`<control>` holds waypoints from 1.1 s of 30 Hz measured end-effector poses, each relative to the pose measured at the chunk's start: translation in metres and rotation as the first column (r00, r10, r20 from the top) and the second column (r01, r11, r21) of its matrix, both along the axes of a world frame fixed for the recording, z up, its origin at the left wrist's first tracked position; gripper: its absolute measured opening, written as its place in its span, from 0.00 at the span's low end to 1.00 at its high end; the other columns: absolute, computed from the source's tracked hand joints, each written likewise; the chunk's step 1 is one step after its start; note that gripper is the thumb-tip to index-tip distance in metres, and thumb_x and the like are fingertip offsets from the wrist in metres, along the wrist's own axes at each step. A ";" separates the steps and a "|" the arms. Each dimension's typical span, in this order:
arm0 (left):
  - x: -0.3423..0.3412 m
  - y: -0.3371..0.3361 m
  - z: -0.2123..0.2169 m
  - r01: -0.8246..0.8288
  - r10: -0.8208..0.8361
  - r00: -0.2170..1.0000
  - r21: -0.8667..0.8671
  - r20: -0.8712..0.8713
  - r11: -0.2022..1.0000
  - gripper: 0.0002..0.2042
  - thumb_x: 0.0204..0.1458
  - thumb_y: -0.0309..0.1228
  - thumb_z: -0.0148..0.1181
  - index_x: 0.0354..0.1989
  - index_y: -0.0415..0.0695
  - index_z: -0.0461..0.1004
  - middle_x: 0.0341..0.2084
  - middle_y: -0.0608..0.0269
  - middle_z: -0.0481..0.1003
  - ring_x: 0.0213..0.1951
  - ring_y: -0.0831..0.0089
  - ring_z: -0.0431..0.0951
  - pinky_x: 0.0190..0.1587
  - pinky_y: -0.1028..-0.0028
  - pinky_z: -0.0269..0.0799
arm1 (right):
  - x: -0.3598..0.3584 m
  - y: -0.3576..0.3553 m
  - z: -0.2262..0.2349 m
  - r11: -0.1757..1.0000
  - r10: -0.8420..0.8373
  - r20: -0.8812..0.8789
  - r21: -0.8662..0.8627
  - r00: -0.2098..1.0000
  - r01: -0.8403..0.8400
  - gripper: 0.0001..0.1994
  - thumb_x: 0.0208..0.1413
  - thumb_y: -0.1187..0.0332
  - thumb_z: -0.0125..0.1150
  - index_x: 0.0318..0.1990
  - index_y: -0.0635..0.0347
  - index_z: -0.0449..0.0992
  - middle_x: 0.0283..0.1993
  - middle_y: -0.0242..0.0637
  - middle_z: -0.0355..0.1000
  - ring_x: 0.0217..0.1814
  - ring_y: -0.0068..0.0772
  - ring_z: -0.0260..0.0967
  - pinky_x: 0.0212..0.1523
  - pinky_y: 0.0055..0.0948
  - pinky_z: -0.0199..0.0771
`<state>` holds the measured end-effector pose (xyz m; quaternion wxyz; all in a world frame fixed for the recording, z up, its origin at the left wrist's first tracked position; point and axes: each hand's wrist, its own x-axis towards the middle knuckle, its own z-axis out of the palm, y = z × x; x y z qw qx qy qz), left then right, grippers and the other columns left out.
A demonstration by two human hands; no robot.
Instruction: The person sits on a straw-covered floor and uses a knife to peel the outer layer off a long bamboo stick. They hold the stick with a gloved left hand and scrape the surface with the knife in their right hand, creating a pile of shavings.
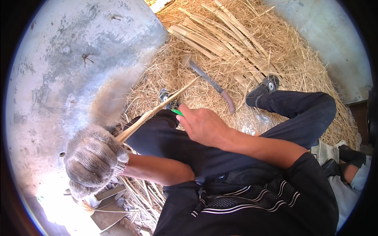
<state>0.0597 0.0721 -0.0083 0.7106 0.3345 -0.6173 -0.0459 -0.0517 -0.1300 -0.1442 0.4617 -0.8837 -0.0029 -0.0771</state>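
A grey knitted glove covers my left hand (pixel 94 159), its fingers curled round the lower end of a long pale bamboo strip (pixel 155 110). From the glove the strip slants up and to the right, tapering over my bent leg. Just right of the strip's middle, my right hand (pixel 202 126) is bare and closed round a small tool with a green handle (pixel 176 112). Its blade or tip cannot be made out. Beyond the strip's far tip, a machete (pixel 210 80) with a brown handle lies on the shavings.
Split bamboo strips (pixel 220 35) lie heaped at the far side on a thick bed of shavings (pixel 299 59). A stained, pale wall (pixel 75 74) stands at my left. More thin strips (pixel 143 192) lie beside my left elbow. Another person's arm (pixel 349 172) shows at the right edge.
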 end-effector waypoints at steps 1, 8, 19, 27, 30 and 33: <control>0.001 -0.003 0.000 -0.002 0.002 1.000 -0.003 0.003 1.000 0.18 0.54 0.41 0.56 0.14 0.52 0.65 0.05 0.76 0.61 0.07 0.83 0.62 0.09 0.82 0.62 | 0.001 0.000 0.002 1.000 -0.015 0.033 -0.025 0.999 0.016 0.11 0.63 0.65 0.46 0.40 0.66 0.66 0.18 0.55 0.69 0.22 0.60 0.71 0.25 0.52 0.71; -0.030 -0.003 0.007 -0.409 0.419 0.907 0.156 -0.037 0.899 0.17 0.53 0.42 0.58 0.14 0.51 0.66 0.06 0.74 0.63 0.07 0.83 0.64 0.09 0.81 0.63 | 0.027 -0.005 -0.043 0.986 -0.097 -0.095 -0.145 0.991 0.083 0.11 0.62 0.66 0.46 0.38 0.68 0.66 0.17 0.54 0.69 0.21 0.61 0.71 0.25 0.55 0.72; 0.001 0.007 -0.019 -0.104 0.091 0.992 -0.169 -0.082 0.980 0.18 0.56 0.36 0.54 0.12 0.53 0.62 0.05 0.74 0.60 0.07 0.85 0.60 0.08 0.83 0.57 | 0.035 -0.004 -0.035 0.981 -0.048 -0.077 -0.192 0.996 0.032 0.13 0.61 0.64 0.50 0.45 0.65 0.66 0.18 0.52 0.70 0.24 0.55 0.74 0.24 0.50 0.75; -0.007 -0.002 0.003 -0.081 0.080 0.996 -0.038 -0.027 0.996 0.17 0.57 0.34 0.46 0.13 0.52 0.61 0.04 0.74 0.57 0.06 0.84 0.58 0.07 0.79 0.64 | 0.054 -0.003 -0.080 0.942 -0.099 -0.038 -0.326 0.994 0.081 0.11 0.61 0.64 0.50 0.42 0.64 0.67 0.22 0.52 0.73 0.25 0.56 0.75 0.27 0.50 0.75; -0.007 -0.002 0.001 -0.044 0.043 0.999 -0.051 -0.023 0.998 0.18 0.56 0.36 0.47 0.12 0.50 0.61 0.04 0.72 0.58 0.06 0.81 0.60 0.06 0.78 0.62 | 0.052 -0.001 -0.071 0.930 -0.125 -0.058 -0.356 0.990 0.096 0.12 0.61 0.64 0.49 0.41 0.67 0.68 0.23 0.52 0.74 0.26 0.55 0.75 0.27 0.50 0.75; -0.007 -0.002 0.004 -0.053 0.053 0.998 0.007 0.027 0.999 0.18 0.56 0.39 0.49 0.14 0.50 0.62 0.05 0.72 0.61 0.07 0.81 0.63 0.08 0.78 0.65 | 0.046 -0.003 -0.058 0.969 -0.103 -0.139 -0.237 0.985 0.068 0.16 0.63 0.61 0.46 0.42 0.68 0.70 0.27 0.54 0.74 0.32 0.58 0.75 0.35 0.52 0.75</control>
